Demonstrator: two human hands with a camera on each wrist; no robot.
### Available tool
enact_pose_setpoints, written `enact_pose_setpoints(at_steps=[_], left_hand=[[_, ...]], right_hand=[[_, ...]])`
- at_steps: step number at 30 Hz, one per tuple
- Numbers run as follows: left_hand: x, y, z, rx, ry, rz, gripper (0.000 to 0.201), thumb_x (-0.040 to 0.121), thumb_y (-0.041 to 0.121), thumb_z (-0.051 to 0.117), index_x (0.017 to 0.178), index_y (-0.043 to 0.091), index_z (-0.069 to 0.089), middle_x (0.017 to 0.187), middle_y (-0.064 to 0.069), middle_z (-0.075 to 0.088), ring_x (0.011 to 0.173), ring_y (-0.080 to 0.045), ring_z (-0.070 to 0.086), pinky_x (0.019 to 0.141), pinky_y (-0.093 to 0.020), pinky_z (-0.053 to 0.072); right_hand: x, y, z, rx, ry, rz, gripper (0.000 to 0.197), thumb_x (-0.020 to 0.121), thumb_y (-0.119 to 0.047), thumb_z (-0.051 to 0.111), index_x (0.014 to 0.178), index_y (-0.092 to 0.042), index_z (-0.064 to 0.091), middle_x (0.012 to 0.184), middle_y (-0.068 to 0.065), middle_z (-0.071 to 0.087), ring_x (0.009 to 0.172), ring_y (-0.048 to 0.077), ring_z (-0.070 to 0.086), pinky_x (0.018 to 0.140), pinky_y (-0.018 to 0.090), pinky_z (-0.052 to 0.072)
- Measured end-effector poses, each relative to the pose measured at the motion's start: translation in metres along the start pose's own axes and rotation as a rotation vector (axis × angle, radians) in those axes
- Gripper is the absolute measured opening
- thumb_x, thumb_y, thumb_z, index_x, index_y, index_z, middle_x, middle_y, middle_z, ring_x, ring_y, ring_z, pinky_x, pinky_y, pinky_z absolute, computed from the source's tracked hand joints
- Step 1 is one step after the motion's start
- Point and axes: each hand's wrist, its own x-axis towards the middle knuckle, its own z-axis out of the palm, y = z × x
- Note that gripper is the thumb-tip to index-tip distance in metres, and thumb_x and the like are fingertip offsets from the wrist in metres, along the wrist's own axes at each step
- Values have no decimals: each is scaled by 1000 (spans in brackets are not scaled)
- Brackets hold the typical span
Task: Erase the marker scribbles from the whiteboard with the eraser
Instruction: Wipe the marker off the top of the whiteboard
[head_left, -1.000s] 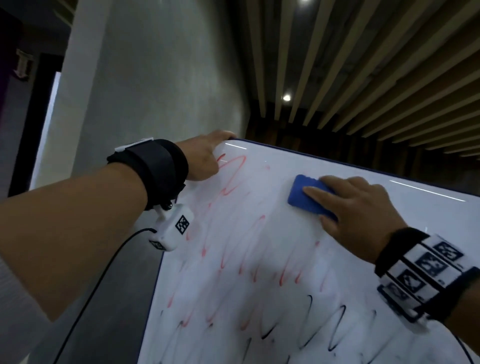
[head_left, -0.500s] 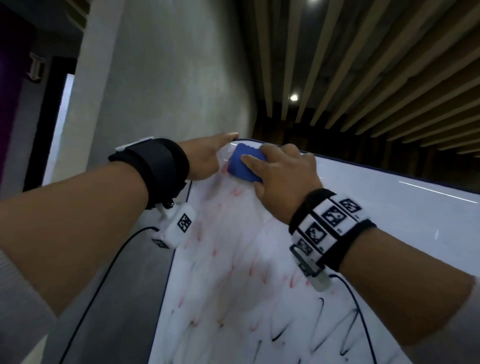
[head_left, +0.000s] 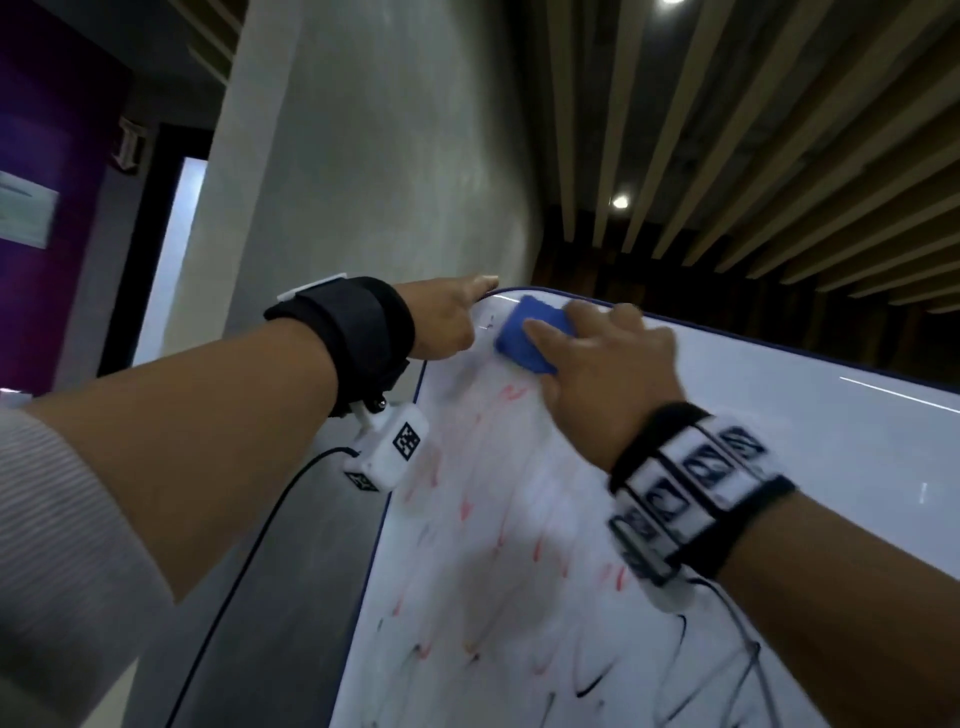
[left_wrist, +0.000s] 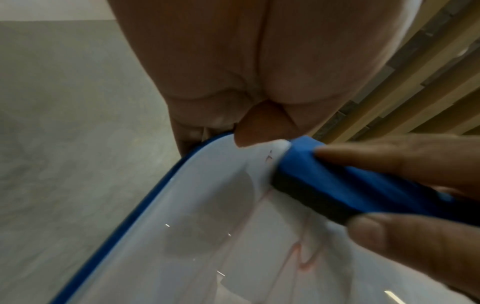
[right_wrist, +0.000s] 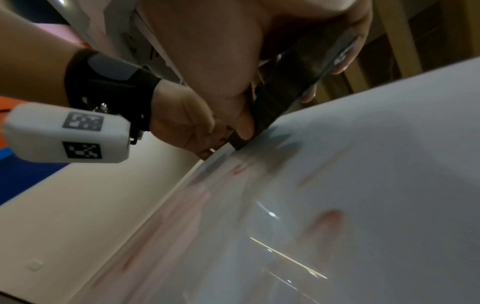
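Observation:
A white whiteboard (head_left: 779, 467) with a blue frame fills the lower right of the head view. Smeared red marks (head_left: 540, 551) and black scribbles (head_left: 675, 691) remain on it. My right hand (head_left: 597, 358) grips the blue eraser (head_left: 530, 338) and presses its dark felt face against the board near the top left corner. In the left wrist view the eraser (left_wrist: 350, 185) sits between a thumb and finger of that hand. My left hand (head_left: 447, 322) holds the board's top left corner, thumb on the front (left_wrist: 259, 127), fingers curled over the edge behind.
A grey concrete wall (head_left: 363, 182) rises behind the board on the left. Slatted wooden ceiling beams (head_left: 727, 130) run overhead. A black cable (head_left: 249, 561) hangs from the left wrist camera beside the board's left edge. A purple wall (head_left: 47, 156) stands far left.
My right hand swept the eraser from the board's middle to the top left corner, wiping away the upper red loops. It now sits slightly right of half a second ago. The left hand stayed put.

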Motion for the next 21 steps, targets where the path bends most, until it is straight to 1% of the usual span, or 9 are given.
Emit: enact_pose_setpoints(at_steps=[3,6,9,11,14,16,18,19,21], left_hand=[[-1,4,-4,-31,-13,-9,74,92,4,57,159,20,31,157,-5,45,142,-23,44,113,-28,35],[-4,3,-4,-72,-47,25,69,88,0,55,151,25,44,137,-1,61,120,-20,58,100,-31,48],[-8,0,-2,-116,-52,17,74,83,-3,50,151,27,43,129,0,63,112,-21,62,88,-31,51],[-8,1,1,-136,-30,3,73,83,-1,53,149,26,44,126,-4,64,111,-26,62,91,-37,54],[-7,8,4,-215,8,-17,64,80,12,57,144,19,51,126,-13,65,116,-34,61,105,-47,50],[-7,12,5,-270,49,-33,53,83,24,52,133,10,60,122,-16,66,112,-36,61,105,-46,48],[-5,11,6,-302,91,-46,61,76,39,42,122,5,64,105,-12,66,93,-31,58,90,-36,46],[-3,10,6,-297,91,-43,62,78,43,40,120,4,64,100,-10,63,88,-26,54,83,-34,43],[0,7,8,-247,74,-31,48,99,39,38,122,4,61,103,-9,58,88,-21,49,73,-26,40]], right_hand=[[13,-31,9,30,-49,-93,48,86,-31,52,133,-37,43,123,1,48,100,32,45,75,44,34],[-10,-28,14,74,-41,-127,49,82,-30,59,131,-33,48,116,2,52,90,31,48,70,43,36],[-57,-13,23,107,-90,-230,51,80,-32,65,129,-29,53,114,4,55,80,31,48,66,40,37],[-61,-1,22,65,-110,-266,51,80,-35,64,129,-29,53,116,5,56,80,31,50,66,40,40],[-26,7,10,65,8,-36,52,74,-37,67,124,-27,58,114,10,60,83,37,54,65,42,43],[-21,-5,10,75,34,32,52,75,-36,66,125,-24,59,110,12,60,82,37,54,63,40,41],[-42,-30,24,119,1,-110,52,74,-30,69,124,-23,60,106,11,59,76,35,52,59,37,33],[-57,-43,32,133,-30,-224,53,71,-26,71,123,-22,62,104,11,59,73,33,51,58,36,29],[-74,-53,38,134,-84,-360,53,69,-24,74,121,-25,64,105,9,61,72,31,51,57,36,27]])
